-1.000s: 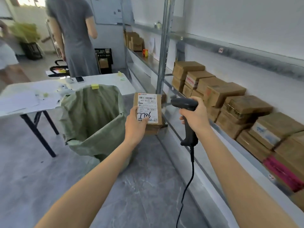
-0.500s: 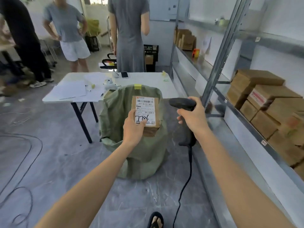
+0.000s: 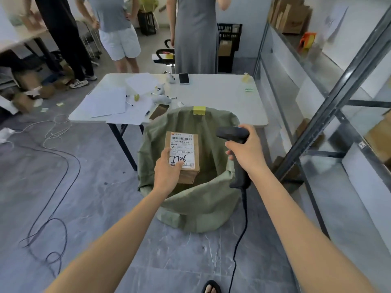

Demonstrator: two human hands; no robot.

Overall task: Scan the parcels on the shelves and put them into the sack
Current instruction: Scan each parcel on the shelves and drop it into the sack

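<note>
Fig. Parcel-sorting, head view; stage judged as drop-off of one parcel.

(a) Progress. Left hand (image 3: pixel 167 174) grips one brown parcel (image 3: pixel 184 152) from below and the near end, thumb pressed on the label, fingers wrapped under. The parcel is label-up, roughly level, held over the open mouth of the green sack (image 3: pixel 203 206), not yet let go. Right hand (image 3: pixel 248 153) is clamped round the handle of the black scanner (image 3: pixel 231 133), whose head points left toward the parcel. No scan light shows, so whether this label has been read can't be told. The position over the sack suggests scanning is done and release comes next. The sack's bottom is hidden by the parcel and folds, so the no. already inside can't be told. Brown boxes remain on the shelves (image 3: pixel 338 96) at right, so the job is prob. far from finished.

(b) Counts.
- Parcels in hand: 1.
- Scanners: 1, w/ one cable (image 3: pixel 244 210) hanging to the floor.
- Sacks: 1, w/ one yellow tape tab (image 3: pixel 199 110) on the far rim.
- Shelf boxes: a cluster on the far upper shelf (image 3: pixel 291 16) and one cut off at the right edge (image 3: pixel 378 140). Exact no. not countable.
- Tables: 1 white table (image 3: pixel 215 98) just behind the sack, plus part of another at top left.
- Phones on the table: 2.
- Bystanders beyond the table: 3, partly in view.
</note>
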